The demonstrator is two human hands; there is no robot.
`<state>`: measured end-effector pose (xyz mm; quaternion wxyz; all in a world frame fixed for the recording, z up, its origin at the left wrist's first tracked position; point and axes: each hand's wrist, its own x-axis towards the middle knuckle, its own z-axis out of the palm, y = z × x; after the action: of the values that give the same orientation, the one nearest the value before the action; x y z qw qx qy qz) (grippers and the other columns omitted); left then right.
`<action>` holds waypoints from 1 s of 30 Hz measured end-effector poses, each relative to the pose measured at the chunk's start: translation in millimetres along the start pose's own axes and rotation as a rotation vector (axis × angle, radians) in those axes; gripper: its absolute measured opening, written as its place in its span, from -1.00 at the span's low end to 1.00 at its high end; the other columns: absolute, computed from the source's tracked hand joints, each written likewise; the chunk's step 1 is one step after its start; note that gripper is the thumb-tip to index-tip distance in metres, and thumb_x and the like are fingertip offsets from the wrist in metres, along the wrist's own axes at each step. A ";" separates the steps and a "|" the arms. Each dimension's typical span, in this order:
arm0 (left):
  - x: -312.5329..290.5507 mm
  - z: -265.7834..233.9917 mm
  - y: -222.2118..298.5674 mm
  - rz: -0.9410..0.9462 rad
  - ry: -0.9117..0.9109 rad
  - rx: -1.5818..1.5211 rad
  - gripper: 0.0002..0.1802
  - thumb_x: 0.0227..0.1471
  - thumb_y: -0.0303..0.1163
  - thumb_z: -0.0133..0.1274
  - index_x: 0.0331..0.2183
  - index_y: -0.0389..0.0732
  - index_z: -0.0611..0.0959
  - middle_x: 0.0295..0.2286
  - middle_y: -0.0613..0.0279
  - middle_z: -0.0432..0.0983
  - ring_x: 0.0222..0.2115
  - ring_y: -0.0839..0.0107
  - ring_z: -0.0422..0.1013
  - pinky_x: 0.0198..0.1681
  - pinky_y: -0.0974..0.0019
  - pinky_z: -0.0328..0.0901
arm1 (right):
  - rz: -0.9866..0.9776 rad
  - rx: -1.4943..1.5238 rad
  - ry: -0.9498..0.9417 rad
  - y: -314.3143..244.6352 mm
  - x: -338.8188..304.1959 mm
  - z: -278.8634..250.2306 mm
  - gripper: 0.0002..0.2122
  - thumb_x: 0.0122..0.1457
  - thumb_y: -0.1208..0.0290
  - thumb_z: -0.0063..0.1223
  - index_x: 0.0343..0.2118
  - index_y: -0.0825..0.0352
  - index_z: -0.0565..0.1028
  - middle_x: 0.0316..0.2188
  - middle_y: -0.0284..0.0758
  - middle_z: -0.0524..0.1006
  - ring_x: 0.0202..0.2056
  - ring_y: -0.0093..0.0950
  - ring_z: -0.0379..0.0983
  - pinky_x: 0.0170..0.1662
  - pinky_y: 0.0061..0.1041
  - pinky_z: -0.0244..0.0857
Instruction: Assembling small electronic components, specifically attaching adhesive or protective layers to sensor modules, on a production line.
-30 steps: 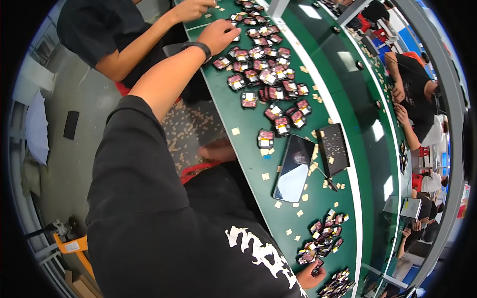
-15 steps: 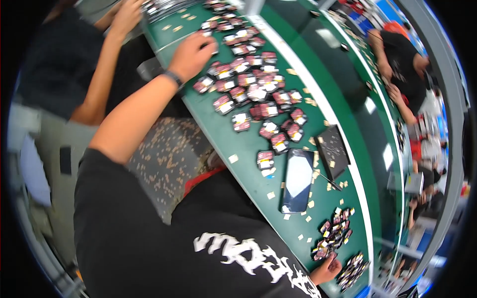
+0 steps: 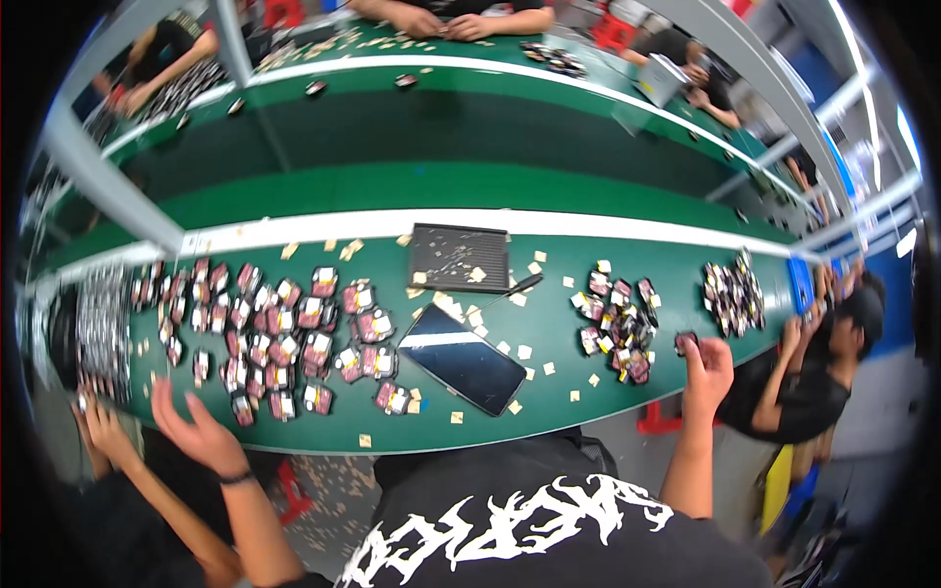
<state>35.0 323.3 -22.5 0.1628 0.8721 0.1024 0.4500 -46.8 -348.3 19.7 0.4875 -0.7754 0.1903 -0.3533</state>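
Note:
Over the table's near edge at the left, my left hand (image 3: 201, 431) is raised with its fingers spread, holding nothing. It is nearest to a large spread of small black pieces with reddish-brown and white labels (image 3: 279, 348). At the right, my right hand (image 3: 708, 377) pinches one small black piece with a reddish face (image 3: 686, 343) by its fingertips. Left of that hand sits a heap of similar pieces (image 3: 618, 323). Beyond it, to the right, stands a denser cluster of dark pieces (image 3: 733, 296).
A phone (image 3: 463, 359) lies mid-table, near a black ridged tray (image 3: 459, 257) and a thin dark-handled tool (image 3: 526, 284). Small beige squares (image 3: 457, 417) are scattered about. Stacked trays (image 3: 102, 328) stand far left. Co-workers' hands (image 3: 108, 431) are close at left; another person (image 3: 818, 367) sits right.
The view has swung from the left side to face the table. My left hand has come back from the labelled pieces and opened; my right hand has lifted away from the heap with one piece.

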 end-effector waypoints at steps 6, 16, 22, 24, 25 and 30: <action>-2.6 -41.1 188.5 0.250 -0.749 -0.862 -0.41 0.09 -0.37 0.20 0.12 -0.40 0.48 0.03 -0.20 0.46 -0.10 0.00 0.49 -0.10 0.11 0.46 | -0.133 0.285 -0.552 -114.1 -50.5 97.1 -0.79 0.04 0.68 0.37 -0.32 0.37 0.53 -0.34 -0.24 0.64 -0.38 -0.56 0.59 -0.40 -0.63 0.43; -37.0 -21.7 212.8 -0.312 -1.412 -1.418 -0.50 0.19 -0.68 0.08 0.16 -0.42 0.43 -0.09 0.01 0.58 -0.17 0.39 0.56 -0.08 0.36 0.48 | 0.001 0.165 -1.094 -162.9 -94.9 167.5 -0.79 0.07 0.43 0.43 -0.35 0.36 0.56 -0.47 -0.38 0.56 -0.50 -0.61 0.45 -0.46 -0.59 0.30; -45.2 -22.2 215.8 -0.720 -1.309 -1.542 -0.61 0.22 -0.61 0.10 0.07 -0.44 0.49 -0.15 0.06 0.57 -0.21 0.42 0.54 -0.12 0.35 0.50 | 0.127 0.126 -0.968 -164.0 -104.2 145.4 -0.86 0.31 0.49 0.11 -0.15 0.44 0.57 -0.39 -0.35 0.61 -0.44 -0.66 0.47 -0.35 -0.61 0.37; -45.5 -22.7 221.2 -0.826 -1.309 -1.558 -0.61 0.23 -0.61 0.08 0.08 -0.43 0.46 -0.14 0.04 0.57 -0.17 0.40 0.54 -0.11 0.32 0.52 | 0.367 0.180 -0.996 -163.4 -110.3 132.8 -0.85 0.34 0.50 0.06 -0.12 0.45 0.54 -0.36 -0.33 0.63 -0.42 -0.66 0.49 -0.32 -0.61 0.40; -46.2 -23.4 224.6 -0.823 -1.312 -1.548 -0.61 0.23 -0.61 0.08 0.08 -0.43 0.46 -0.14 0.04 0.57 -0.17 0.40 0.54 -0.11 0.32 0.52 | 0.446 0.247 -1.012 -161.6 -112.4 127.9 -0.84 0.34 0.51 0.05 -0.10 0.45 0.51 -0.34 -0.31 0.64 -0.41 -0.65 0.51 -0.31 -0.61 0.43; -51.5 -24.2 251.0 -0.660 -1.230 -1.450 -0.69 0.25 -0.62 0.04 0.02 -0.42 0.45 -0.10 -0.04 0.55 -0.11 0.33 0.54 -0.07 0.30 0.53 | 0.532 0.306 -1.103 -158.3 -102.7 114.3 -0.88 0.34 0.51 0.08 -0.19 0.41 0.38 -0.38 -0.29 0.65 -0.43 -0.66 0.55 -0.37 -0.63 0.44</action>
<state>-6.3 78.7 46.3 0.7954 0.5714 -0.0616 -0.1924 -40.4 -139.9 92.0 0.6903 -0.6914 0.0445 0.2085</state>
